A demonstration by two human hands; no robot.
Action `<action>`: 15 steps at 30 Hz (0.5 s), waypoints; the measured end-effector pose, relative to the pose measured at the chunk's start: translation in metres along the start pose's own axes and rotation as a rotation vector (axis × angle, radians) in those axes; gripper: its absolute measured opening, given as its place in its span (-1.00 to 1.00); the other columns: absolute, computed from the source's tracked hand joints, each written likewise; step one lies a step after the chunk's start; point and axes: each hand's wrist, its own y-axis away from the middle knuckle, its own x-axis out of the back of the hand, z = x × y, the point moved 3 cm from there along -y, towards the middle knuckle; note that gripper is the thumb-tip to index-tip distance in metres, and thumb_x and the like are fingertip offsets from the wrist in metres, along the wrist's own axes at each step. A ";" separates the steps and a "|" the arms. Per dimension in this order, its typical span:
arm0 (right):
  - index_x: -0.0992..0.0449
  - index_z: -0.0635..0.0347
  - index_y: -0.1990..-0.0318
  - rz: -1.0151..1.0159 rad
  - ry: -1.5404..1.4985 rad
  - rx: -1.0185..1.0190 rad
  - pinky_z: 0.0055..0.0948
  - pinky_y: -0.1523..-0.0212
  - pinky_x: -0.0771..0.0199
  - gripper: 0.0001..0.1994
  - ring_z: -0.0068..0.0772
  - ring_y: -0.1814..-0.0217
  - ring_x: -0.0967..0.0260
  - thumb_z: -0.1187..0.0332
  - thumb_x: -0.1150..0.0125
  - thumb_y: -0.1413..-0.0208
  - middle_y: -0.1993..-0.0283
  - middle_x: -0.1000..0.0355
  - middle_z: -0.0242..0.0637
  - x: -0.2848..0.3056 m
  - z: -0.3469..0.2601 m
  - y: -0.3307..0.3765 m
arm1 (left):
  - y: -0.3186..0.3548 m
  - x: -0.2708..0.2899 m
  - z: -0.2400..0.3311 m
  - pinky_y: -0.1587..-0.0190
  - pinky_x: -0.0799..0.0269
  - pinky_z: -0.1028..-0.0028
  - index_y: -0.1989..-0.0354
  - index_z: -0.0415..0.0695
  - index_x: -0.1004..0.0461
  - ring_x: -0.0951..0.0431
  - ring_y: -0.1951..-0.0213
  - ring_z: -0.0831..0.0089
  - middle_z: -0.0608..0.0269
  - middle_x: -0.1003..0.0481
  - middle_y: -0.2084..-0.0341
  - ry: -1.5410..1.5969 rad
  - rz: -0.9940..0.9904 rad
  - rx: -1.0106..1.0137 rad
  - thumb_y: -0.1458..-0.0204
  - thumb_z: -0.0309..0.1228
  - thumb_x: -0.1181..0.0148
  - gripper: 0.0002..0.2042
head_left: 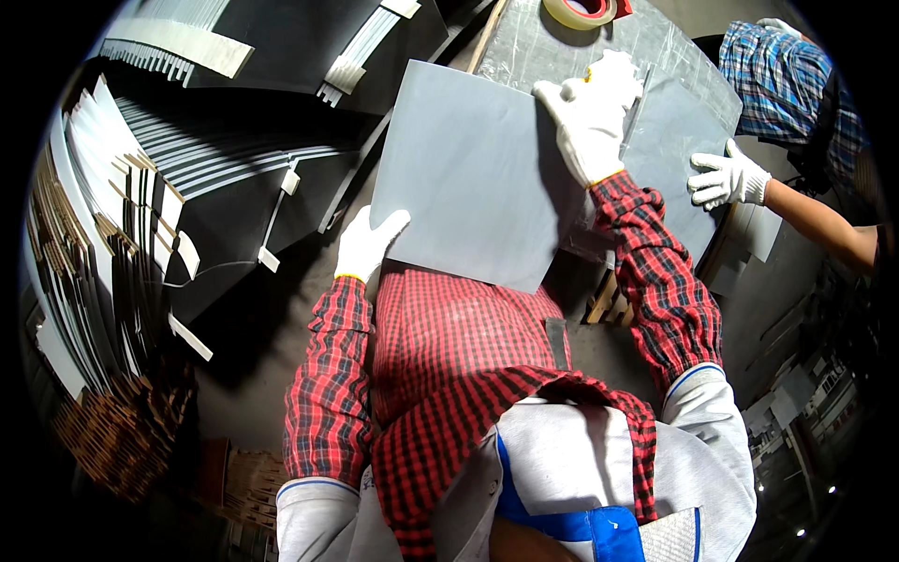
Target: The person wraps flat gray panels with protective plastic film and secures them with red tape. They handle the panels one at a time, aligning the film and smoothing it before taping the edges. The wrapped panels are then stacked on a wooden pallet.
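A flat grey rectangular sheet (468, 178) lies tilted in front of me, its near edge over my red checked apron (449, 318). My white-gloved left hand (368, 242) grips its lower left edge, thumb on top and fingers hidden beneath. Beyond its right edge, my gloved right hand (592, 131) reaches over the worktable, thumb stretched left by the sheet's upper corner. Its fingers close on a crumpled white bundle (615, 70) with a yellow edge, which looks like a spare glove. A second grey sheet (679, 150) lies on the table to the right.
A co-worker's gloved hand (730, 178) rests on the second sheet; a blue plaid sleeve (773, 80) shows farther back. A tape roll (581, 9) sits on the scratched worktable (524, 51). Stacks of dark panels (234, 225) with pale edges stand at left, beside wooden strips (122, 440).
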 end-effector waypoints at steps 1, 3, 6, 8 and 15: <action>-0.48 0.00 0.01 0.028 -0.038 0.018 -0.15 0.26 -0.46 -0.72 -0.09 0.26 -0.46 0.47 -0.06 -0.12 0.33 -0.41 -0.17 0.005 0.000 0.002 | 0.000 0.000 -0.003 -0.01 -0.47 0.39 0.01 -0.30 -0.54 -0.59 0.12 0.40 0.11 -0.62 0.16 0.018 -0.006 -0.001 -0.05 -0.03 -0.41 -0.45; -0.48 0.00 0.03 0.042 -0.067 0.116 -0.14 0.27 -0.46 -0.73 -0.08 0.27 -0.46 0.48 -0.05 -0.12 0.32 -0.42 -0.17 0.010 -0.012 0.003 | 0.000 -0.002 -0.010 -0.01 -0.46 0.39 0.01 -0.30 -0.54 -0.59 0.12 0.40 0.12 -0.62 0.16 0.061 -0.007 0.000 -0.05 -0.03 -0.41 -0.45; -0.48 -0.03 0.04 0.064 -0.151 0.066 -0.14 0.27 -0.45 -0.74 -0.09 0.27 -0.46 0.45 -0.08 -0.11 0.31 -0.42 -0.16 -0.012 -0.018 0.012 | 0.006 0.000 0.005 -0.01 -0.46 0.40 0.01 -0.29 -0.55 -0.59 0.12 0.41 0.12 -0.62 0.16 0.029 -0.003 0.007 -0.04 -0.03 -0.41 -0.45; -0.49 -0.04 0.06 0.116 -0.010 0.088 -0.14 0.26 -0.45 -0.76 -0.09 0.27 -0.46 0.45 -0.09 -0.12 0.31 -0.42 -0.16 0.004 -0.016 0.001 | 0.003 0.002 0.003 0.00 -0.47 0.41 0.02 -0.29 -0.55 -0.59 0.13 0.43 0.13 -0.62 0.16 -0.040 0.023 0.010 -0.04 -0.05 -0.42 -0.46; -0.52 0.05 0.09 0.059 -0.066 0.045 -0.15 0.25 -0.44 -0.78 -0.10 0.23 -0.46 0.39 -0.17 -0.09 0.31 -0.43 -0.17 -0.010 -0.013 0.006 | 0.003 -0.001 -0.005 -0.02 -0.46 0.37 0.00 -0.29 -0.54 -0.60 0.10 0.36 0.08 -0.62 0.14 0.041 -0.002 0.022 -0.04 -0.01 -0.40 -0.43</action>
